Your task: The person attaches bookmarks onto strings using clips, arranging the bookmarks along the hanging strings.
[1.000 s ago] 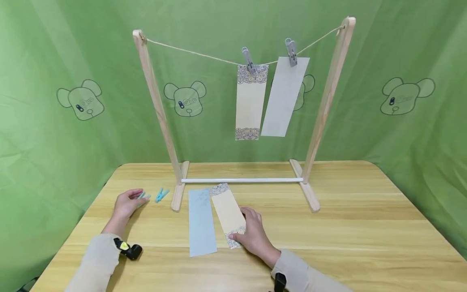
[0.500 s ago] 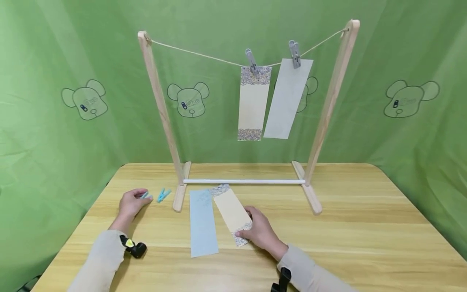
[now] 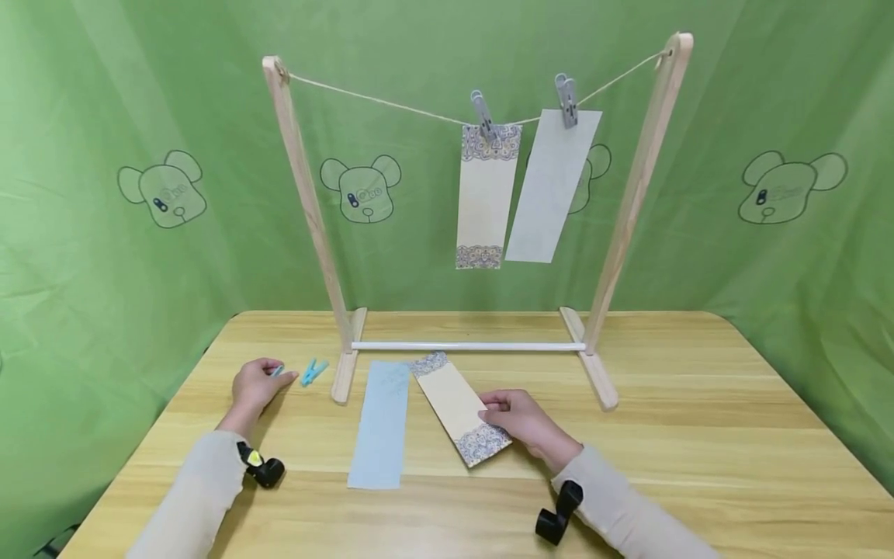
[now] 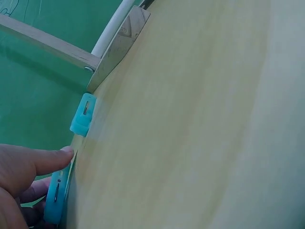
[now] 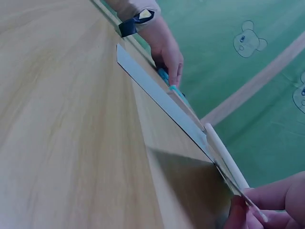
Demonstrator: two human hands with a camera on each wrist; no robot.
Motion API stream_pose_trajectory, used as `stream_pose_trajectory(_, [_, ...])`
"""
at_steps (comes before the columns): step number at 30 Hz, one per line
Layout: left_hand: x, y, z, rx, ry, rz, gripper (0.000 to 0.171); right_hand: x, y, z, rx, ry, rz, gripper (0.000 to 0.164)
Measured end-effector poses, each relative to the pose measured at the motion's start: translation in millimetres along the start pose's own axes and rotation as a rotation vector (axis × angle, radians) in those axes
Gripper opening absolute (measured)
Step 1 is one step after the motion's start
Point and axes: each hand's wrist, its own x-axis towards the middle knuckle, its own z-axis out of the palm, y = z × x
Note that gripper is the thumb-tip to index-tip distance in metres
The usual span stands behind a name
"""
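My right hand [image 3: 528, 423] pinches the right edge of a cream paper strip [image 3: 450, 400] with patterned bands at both ends, thumb on top. The strip slants up off the table at the near end; in the right wrist view it shows edge-on between thumb and fingers. A pale blue paper strip [image 3: 382, 435] lies left of it, their far corners meeting. Farther left, my left hand [image 3: 257, 388] holds a light-blue clothespin [image 4: 55, 198] low at the table, partly hidden by the fingers. A second light-blue clothespin [image 3: 313, 372] lies just beyond the fingertips.
A wooden stand [image 3: 307, 210] with a white crossbar [image 3: 468, 346] spans the back of the table [image 3: 698, 435]. On its string [image 3: 377, 101], grey clothespins [image 3: 485, 116] hold a patterned cream strip [image 3: 487, 202] and a plain pale strip [image 3: 555, 186]. A green curtain [image 3: 447, 39] hangs behind.
The right hand has moved right, swinging the cream strip's near end right and lifting it. The blue strip's near end has turned slightly left. The left hand stays by the clothespins.
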Motion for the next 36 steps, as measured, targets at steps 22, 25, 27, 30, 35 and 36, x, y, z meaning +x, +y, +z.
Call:
stream_pose_trajectory(22, [-5.8,59.1,-18.6,-0.263,-0.132,0.114,0.051,-5.1,-25.9,-30.8,0.132,-0.103,-0.037,0.027])
stream_pose_trajectory(25, [-9.8,79.6,-23.2,-0.286,-0.142,0.168,0.051,-1.2,-35.8,-27.4,0.122,-0.078,-0.043,0.025])
stream_pose_trajectory(27, [-12.7,92.6,-27.0,-0.307,-0.14,0.197,0.051,1.6,-41.9,-25.6,0.123,-0.064,-0.051,0.025])
stream_pose_trajectory(30, [-16.4,111.1,-31.7,-0.334,-0.139,0.237,0.051,5.9,-50.1,-23.7,0.125,-0.047,-0.064,0.025])
stream_pose_trajectory(35, [-20.2,140.6,-36.9,-0.344,-0.153,0.309,0.046,14.1,-63.1,-23.5,0.115,-0.016,-0.101,0.025])
stream_pose_trajectory(36, [-20.9,146.6,-37.7,-0.347,-0.155,0.321,0.044,15.8,-65.8,-23.6,0.112,-0.009,-0.113,0.026])
